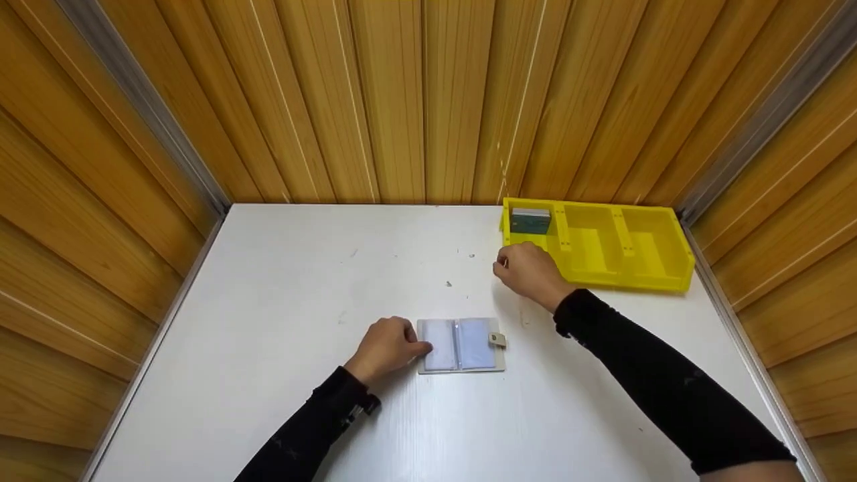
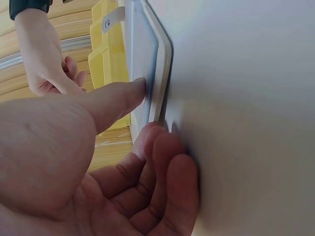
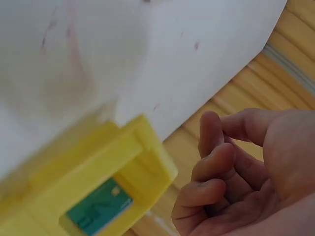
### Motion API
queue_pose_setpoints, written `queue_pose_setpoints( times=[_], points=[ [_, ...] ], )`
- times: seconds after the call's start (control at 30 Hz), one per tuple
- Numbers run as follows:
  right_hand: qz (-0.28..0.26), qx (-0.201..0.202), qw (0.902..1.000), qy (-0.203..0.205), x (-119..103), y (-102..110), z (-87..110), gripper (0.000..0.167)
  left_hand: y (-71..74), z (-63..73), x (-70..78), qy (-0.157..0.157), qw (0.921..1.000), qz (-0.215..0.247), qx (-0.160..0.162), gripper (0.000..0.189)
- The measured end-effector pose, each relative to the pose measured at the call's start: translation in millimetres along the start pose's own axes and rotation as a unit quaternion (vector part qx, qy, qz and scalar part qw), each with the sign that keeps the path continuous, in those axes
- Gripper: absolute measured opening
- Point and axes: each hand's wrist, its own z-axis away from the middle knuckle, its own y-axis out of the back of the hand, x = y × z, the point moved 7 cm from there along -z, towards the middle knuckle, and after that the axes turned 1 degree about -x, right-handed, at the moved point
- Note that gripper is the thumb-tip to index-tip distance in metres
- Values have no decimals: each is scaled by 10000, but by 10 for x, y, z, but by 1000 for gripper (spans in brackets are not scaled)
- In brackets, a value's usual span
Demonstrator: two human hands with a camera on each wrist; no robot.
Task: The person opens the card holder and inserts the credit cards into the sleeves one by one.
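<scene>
An open card holder (image 1: 475, 345) with clear sleeves and a snap strap lies flat on the table. At its left edge is my left hand (image 1: 388, 348). In the left wrist view the thumb (image 2: 120, 96) presses on the page, and the curled fingertips (image 2: 179, 179) meet the outer edge, pinching it. My right hand (image 1: 532, 271) hovers by the front left corner of a yellow bin (image 1: 592, 271). Its fingers are loosely curled with nothing visible in them. A stack of cards (image 1: 531, 221), green on its face, stands in the bin's left compartment.
Wooden panel walls (image 1: 455, 100) enclose the white table (image 1: 301, 281) at the back and both sides. The bin sits at the back right corner, and its middle and right compartments show only yellow plastic.
</scene>
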Motion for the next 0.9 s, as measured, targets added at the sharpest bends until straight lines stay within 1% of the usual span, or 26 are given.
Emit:
queue_pose_setpoints(
  times=[0.1,0.2,0.37,0.47,0.57,0.67,0.77,0.9],
  points=[
    [70,166,9998,-81,108,167,-40,25,-2,0,-2,21,10000,8,-19,34],
    [165,243,9994,-168,201,302,-80,25,1,-2,-6,62,10000,33,-37,34],
    [432,309,9982,-294,333,457,-159,27,1,-2,-20,150,9999,34,-37,34],
    [564,452,9967,-365,416,541,-211,26,1,0,-27,176,9998,57,-22,34],
    [713,553,9950,-426,490,604,-275,26,-1,0,-36,178,9998,78,4,34],
    [978,564,9925,-475,544,644,-340,25,-10,-2,-43,144,9999,85,23,34],
    [1250,572,9892,-513,589,664,-399,24,-21,-5,-47,129,9999,98,9,34],
    [1421,669,9865,-475,635,672,-476,24,-18,-4,-47,101,9999,92,18,34]
  ],
)
